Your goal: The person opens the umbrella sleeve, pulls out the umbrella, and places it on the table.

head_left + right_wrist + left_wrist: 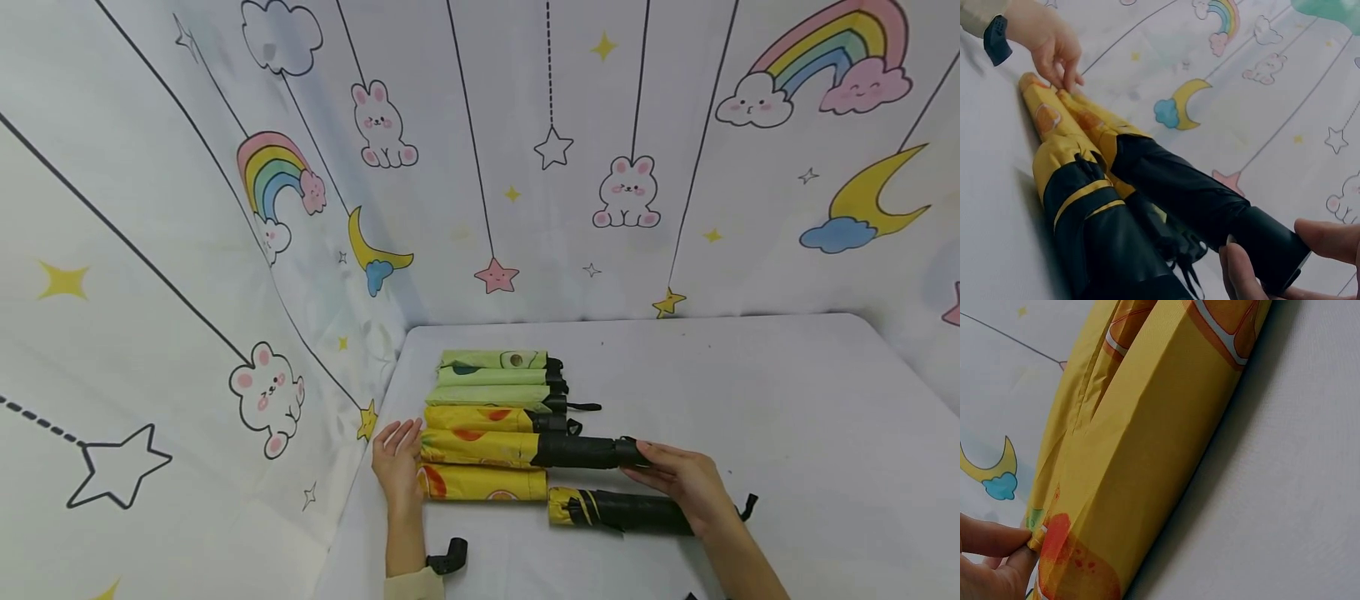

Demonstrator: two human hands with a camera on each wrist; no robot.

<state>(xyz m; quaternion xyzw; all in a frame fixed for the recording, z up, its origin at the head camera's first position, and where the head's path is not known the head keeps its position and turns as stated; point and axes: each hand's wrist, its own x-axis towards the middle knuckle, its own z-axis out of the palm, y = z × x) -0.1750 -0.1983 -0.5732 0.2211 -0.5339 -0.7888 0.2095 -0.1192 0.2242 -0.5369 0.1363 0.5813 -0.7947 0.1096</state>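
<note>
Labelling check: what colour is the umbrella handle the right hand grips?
Black handle; right wrist view shows it best.

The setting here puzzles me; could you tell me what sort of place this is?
Probably a staged recording booth: a white table enclosed by cartoon backdrop sheets, folded umbrellas laid in a row.
</note>
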